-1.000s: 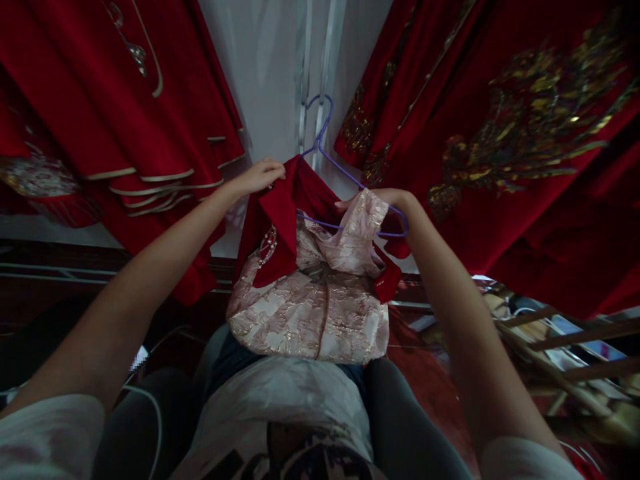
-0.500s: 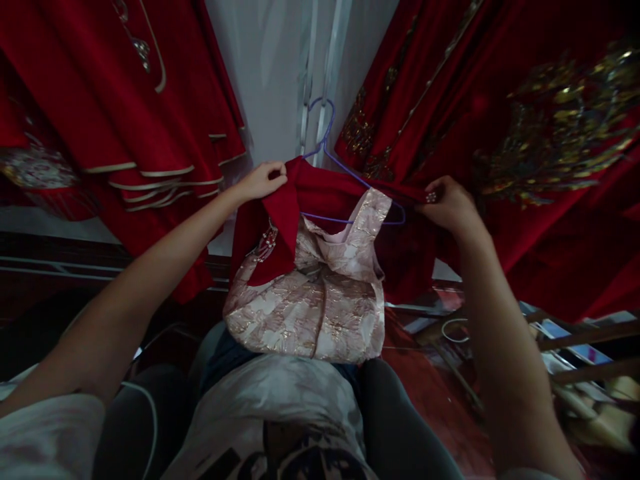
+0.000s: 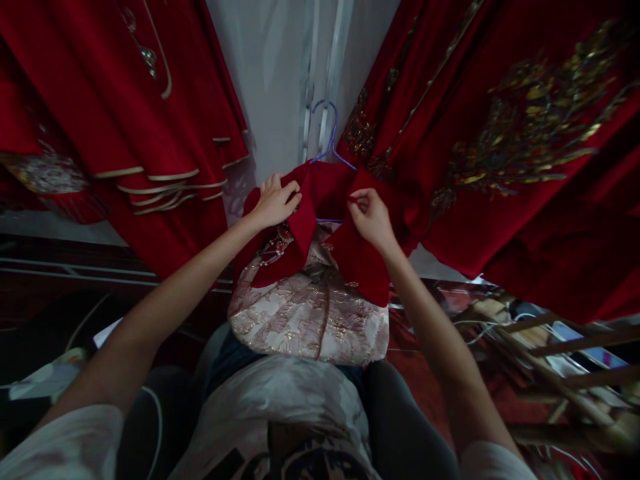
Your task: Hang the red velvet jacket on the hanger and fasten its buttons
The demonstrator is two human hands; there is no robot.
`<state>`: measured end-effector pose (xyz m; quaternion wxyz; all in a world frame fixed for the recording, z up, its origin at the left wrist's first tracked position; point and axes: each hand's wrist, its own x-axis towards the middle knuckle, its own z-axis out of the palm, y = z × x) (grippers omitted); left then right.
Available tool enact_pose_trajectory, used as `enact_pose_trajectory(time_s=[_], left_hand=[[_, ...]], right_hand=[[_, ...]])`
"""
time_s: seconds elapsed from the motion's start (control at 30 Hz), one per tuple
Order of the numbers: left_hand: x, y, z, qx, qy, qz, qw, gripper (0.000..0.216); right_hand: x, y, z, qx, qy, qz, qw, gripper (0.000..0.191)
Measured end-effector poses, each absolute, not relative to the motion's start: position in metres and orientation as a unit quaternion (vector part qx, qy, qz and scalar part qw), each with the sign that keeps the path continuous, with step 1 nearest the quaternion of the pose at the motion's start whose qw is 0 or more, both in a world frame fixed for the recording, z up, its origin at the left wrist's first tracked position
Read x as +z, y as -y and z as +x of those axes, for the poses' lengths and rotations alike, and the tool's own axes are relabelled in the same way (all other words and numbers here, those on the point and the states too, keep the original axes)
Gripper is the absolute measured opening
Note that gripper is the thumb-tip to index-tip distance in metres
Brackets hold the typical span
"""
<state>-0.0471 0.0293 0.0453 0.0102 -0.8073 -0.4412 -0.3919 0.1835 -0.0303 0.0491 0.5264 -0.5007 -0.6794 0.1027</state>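
A small red jacket (image 3: 363,257) with beaded trim hangs over a pale pink-and-gold brocade dress (image 3: 300,317). Both are on a purple hanger (image 3: 332,130), whose hook rises above the collar. My left hand (image 3: 277,202) is closed on the jacket's left shoulder and front edge, thumb toward the middle. With thumb and fingers pinched, my right hand (image 3: 370,217) holds the right front edge near the neck. The two fronts lie over the dress's top, hiding its straps, while its skirt rests against my lap.
Red garments with pale piping (image 3: 165,177) hang at the left. At the right hang red garments with gold sequin embroidery (image 3: 520,127). Metal rails (image 3: 327,60) run up the pale wall between them. A wooden rack (image 3: 560,347) with cluttered items stands low at the right.
My right hand has come inward from the far right, bringing the jacket's right front over the dress strap. My left hand has shifted slightly right and down along the jacket.
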Motion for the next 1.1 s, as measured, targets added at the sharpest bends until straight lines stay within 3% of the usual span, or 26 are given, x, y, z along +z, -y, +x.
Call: enact_pose_trajectory(time_s=[0.3,0.53,0.63,0.73,0.93,1.1], left_hand=[[0.049,-0.003,-0.043,-0.430,0.425,-0.794,0.058,0.020],[0.047,0.001,-0.020,-0.480,0.321,-0.774,-0.261,0.023],[0.040,0.001,-0.017,-0.525,0.298,-0.699,-0.383,0.028],[0.033,0.009,-0.019,-0.559,0.294,-0.642,-0.434,0.028],[0.024,0.026,-0.025,-0.599,0.298,-0.608,-0.426,0.025],[0.022,0.030,-0.023,-0.591,0.283,-0.634,-0.411,0.030]], right_hand=[[0.025,0.018,0.124,0.293,0.722,-0.383,0.496,0.018],[0.031,0.045,0.144,0.442,0.649,-0.318,0.531,0.033],[0.024,0.046,0.146,0.425,0.637,-0.305,0.567,0.035],[0.020,0.044,0.144,0.404,0.637,-0.300,0.584,0.033],[0.022,0.044,0.141,0.360,0.638,-0.318,0.602,0.030],[0.023,0.051,0.138,0.230,0.657,-0.381,0.608,0.024]])
